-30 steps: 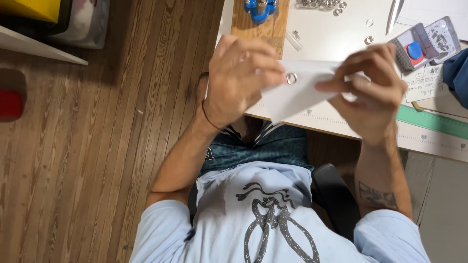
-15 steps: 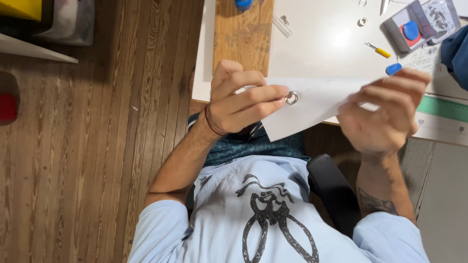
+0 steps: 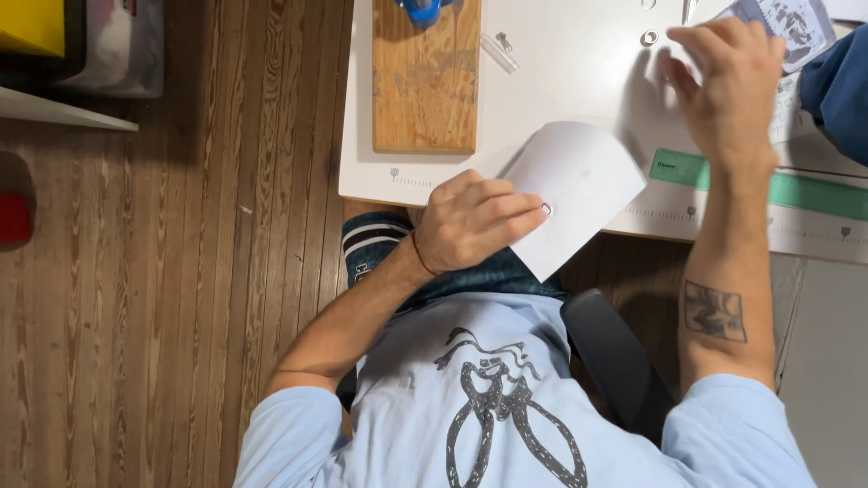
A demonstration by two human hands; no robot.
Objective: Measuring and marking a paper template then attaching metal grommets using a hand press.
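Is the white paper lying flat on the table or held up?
Held up: the left hand pinches the paper by its ringed hole, overhanging the table edge.

flat printed package with blue-grey artwork point(image 3: 788, 23): top right of the white table, partly under the right hand point(image 3: 728, 77) | small green rectangular label point(image 3: 678, 168): at the left end of the long green ruler strip point(image 3: 805, 192), near the table's front edge | no signs or screens visible

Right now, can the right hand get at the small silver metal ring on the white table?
Probably yes: the right hand hovers just beside the small silver metal ring on the white table, with nothing between them.
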